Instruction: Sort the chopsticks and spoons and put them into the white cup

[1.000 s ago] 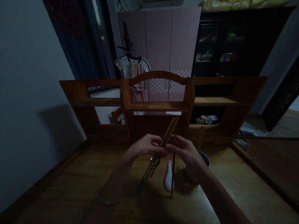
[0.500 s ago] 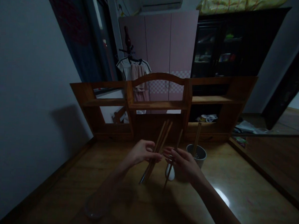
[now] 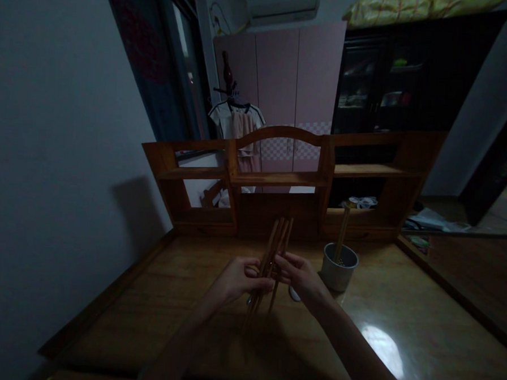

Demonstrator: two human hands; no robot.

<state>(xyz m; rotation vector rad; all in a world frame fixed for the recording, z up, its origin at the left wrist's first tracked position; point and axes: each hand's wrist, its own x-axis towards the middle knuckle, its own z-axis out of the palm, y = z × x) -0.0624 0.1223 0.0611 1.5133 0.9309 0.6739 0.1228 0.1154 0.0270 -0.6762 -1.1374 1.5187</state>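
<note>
Several wooden chopsticks [image 3: 271, 250] stand tilted in my left hand [image 3: 242, 277], whose fingers and thumb close round their middle. My right hand [image 3: 299, 274] pinches another chopstick [image 3: 274, 296] right beside that bundle, its fingertips close against it. Behind my right hand a white spoon [image 3: 294, 294] lies on the table, mostly hidden. To the right a grey metal holder [image 3: 336, 274] stands upright with a few chopsticks [image 3: 342, 231] leaning in it. Dim light hides exactly how many chopsticks each hand has.
The wooden tabletop [image 3: 166, 307] has a glossy bright reflection at the right. A wooden shelf unit [image 3: 279, 180] rises along its far edge. A white wall [image 3: 67, 174] stands on the left; pink wardrobe doors [image 3: 280, 72] are behind.
My right hand has moved left with its chopstick, up to the bundle in my left hand. The view has shifted slightly, so the holder appears farther right.
</note>
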